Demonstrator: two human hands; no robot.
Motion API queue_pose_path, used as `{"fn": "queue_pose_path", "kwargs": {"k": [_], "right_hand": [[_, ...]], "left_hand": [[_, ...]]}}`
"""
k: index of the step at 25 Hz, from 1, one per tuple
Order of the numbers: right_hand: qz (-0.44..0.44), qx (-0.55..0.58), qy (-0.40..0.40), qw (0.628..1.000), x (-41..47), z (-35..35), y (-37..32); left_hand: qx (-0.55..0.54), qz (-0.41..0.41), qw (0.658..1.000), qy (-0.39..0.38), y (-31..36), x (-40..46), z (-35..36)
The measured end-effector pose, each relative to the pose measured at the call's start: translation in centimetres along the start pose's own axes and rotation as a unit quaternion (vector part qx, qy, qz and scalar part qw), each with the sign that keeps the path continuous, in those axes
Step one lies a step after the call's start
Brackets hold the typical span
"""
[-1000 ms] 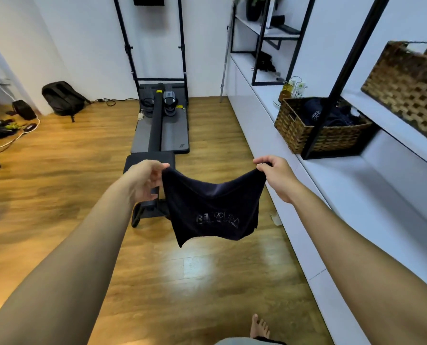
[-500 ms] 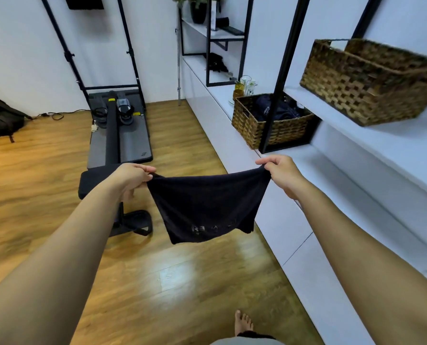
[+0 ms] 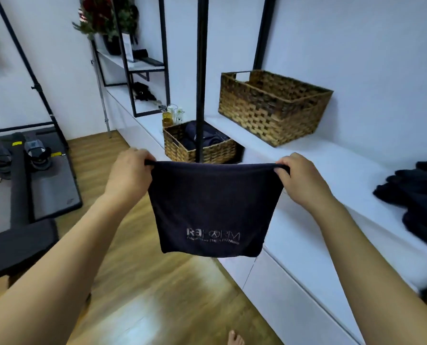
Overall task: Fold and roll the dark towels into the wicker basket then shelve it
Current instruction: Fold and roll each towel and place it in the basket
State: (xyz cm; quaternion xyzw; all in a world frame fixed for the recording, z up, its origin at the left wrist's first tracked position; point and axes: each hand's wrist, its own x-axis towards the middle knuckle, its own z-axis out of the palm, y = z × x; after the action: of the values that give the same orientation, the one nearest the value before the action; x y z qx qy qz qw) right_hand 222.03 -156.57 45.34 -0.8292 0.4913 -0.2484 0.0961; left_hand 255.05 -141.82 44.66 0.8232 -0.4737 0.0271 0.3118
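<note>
Towel is up in the air in front of us, already doubled over, logo side facing us, top edge pulled taut. Our left hand pinches the top left corner, our right hand pinches the top right corner; fingers curled round the cloth on both sides. It hangs over the wooden floor, just in front of the white bench top, touching neither.

Progress, as far as we can judge: partway. Small wicker basket on the bench behind the black post already holds several dark rolls, so some towels are done. Pile of dark towels sits on the bench at the far right, loose and unfolded, so there's a batch left. Larger wicker basket is on the raised shelf; we can't see inside it.

Left for this one: finish the fold, roll it, drop it in the small basket. Then work through the pile, then shelve the basket. Basket looks fairly full, though, so the remaining rolls may be a tight fit.
</note>
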Motion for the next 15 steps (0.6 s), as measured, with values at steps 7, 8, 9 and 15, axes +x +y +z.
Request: {"fn": "queue_pose_path", "kwargs": {"k": [7, 8, 9, 15], "right_hand": [[0.167, -0.051, 0.188, 0.967, 5.1, -10.1, 11.9], [0.201, 0.053, 0.208, 0.956, 6.2, -11.4, 13.6], [0.233, 0.169, 0.228, 0.93, 7.2, -12.6, 15.1], [0.276, 0.441, 0.307, 0.797, 14.5, -14.4, 24.1]], "left_hand": [[-0.257, 0.009, 0.959, -0.117, 17.4, 10.2, 7.3], [-0.346, -0.023, 0.921, -0.177, 20.3, 11.8, 8.4], [-0.422, -0.052, 0.876, -0.226, 23.2, 13.0, 9.5], [-0.598, 0.047, 0.769, -0.22, 39.0, 19.6, 19.9]]}}
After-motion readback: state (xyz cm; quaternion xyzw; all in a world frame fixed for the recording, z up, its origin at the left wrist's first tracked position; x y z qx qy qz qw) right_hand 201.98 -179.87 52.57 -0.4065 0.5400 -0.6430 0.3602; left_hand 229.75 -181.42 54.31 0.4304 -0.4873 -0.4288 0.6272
